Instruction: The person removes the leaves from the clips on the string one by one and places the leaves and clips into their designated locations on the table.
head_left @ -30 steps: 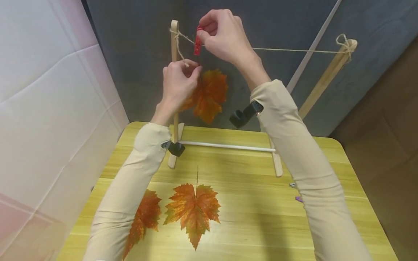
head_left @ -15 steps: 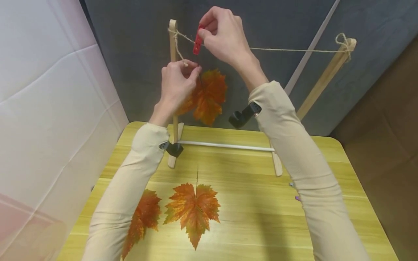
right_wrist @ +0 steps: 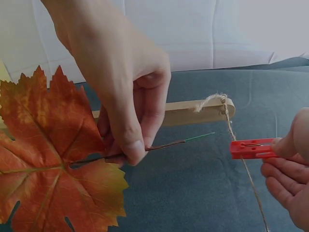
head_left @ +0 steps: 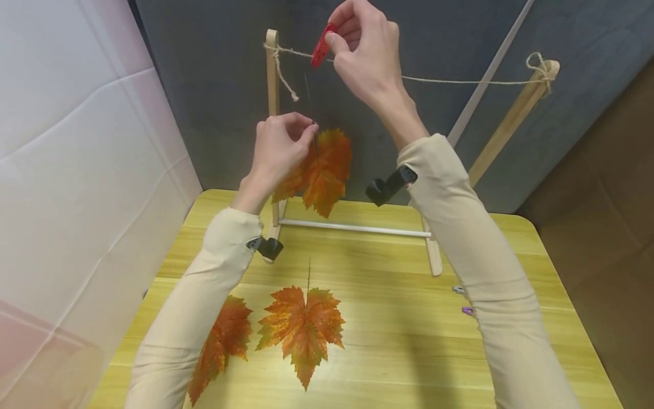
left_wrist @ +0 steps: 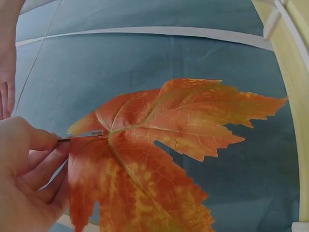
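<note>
My left hand (head_left: 283,145) pinches the stem (right_wrist: 166,144) of an orange artificial maple leaf (head_left: 327,170) between thumb and fingers. The leaf hangs beside the left post, and its thin green stem tip points up toward the twine (head_left: 460,82). Higher up, my right hand (head_left: 370,57) pinches a red clothespin (head_left: 322,48) by its handle end. The clothespin's front end overlaps the twine near the left post, as the right wrist view also shows. In that view a gap separates the stem tip from the clothespin (right_wrist: 251,149).
A wooden stand with a left post (head_left: 273,74), a right post (head_left: 511,125) and a white crossbar (head_left: 352,228) carries the twine. Two more leaves lie on the table, one in the middle (head_left: 304,329), one by the left sleeve (head_left: 227,335). Grey (head_left: 458,289) and purple (head_left: 467,311) clips lie right.
My left hand has moved down with the leaf, its stem tip now well below the clothespin. My right hand has shifted up and right, tilting the clothespin more.
</note>
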`<state>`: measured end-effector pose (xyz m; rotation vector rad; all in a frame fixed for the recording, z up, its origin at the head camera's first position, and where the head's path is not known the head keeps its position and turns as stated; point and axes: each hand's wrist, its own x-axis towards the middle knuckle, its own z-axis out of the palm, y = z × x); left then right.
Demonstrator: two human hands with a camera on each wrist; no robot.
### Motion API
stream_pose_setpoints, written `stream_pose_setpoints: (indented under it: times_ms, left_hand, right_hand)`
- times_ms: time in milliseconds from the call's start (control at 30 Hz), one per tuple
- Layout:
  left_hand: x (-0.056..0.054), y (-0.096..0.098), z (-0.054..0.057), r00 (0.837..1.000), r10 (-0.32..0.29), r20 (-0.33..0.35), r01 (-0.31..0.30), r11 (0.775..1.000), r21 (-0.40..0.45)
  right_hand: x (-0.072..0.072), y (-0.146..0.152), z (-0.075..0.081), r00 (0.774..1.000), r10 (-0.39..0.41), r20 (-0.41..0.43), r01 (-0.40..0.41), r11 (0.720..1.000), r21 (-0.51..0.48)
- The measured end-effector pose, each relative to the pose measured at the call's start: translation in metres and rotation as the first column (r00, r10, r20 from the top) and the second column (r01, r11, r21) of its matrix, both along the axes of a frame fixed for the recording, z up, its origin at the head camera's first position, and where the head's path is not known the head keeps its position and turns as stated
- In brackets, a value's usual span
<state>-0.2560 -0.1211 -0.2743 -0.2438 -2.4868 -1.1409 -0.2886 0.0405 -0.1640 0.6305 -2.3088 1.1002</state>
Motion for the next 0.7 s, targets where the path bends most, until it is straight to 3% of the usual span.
stream_pose_setpoints:
  times_ms: [300, 700]
  left_hand:
    - [0.003, -0.003, -0.011, 1.000, -0.027, -0.001, 0.027, 1.000, 0.010]
    - [0.003, -0.008, -0.024, 0.998, -0.050, 0.025, 0.050, 0.999, -0.004]
  right_hand:
    - [-0.001, 0.010, -0.006, 0.987, 0.045, -0.152, -0.057, 0.996, -0.075]
    - [0.003, 0.019, -0.021, 0.985, 0.089, -0.150, -0.103, 0.991, -0.089]
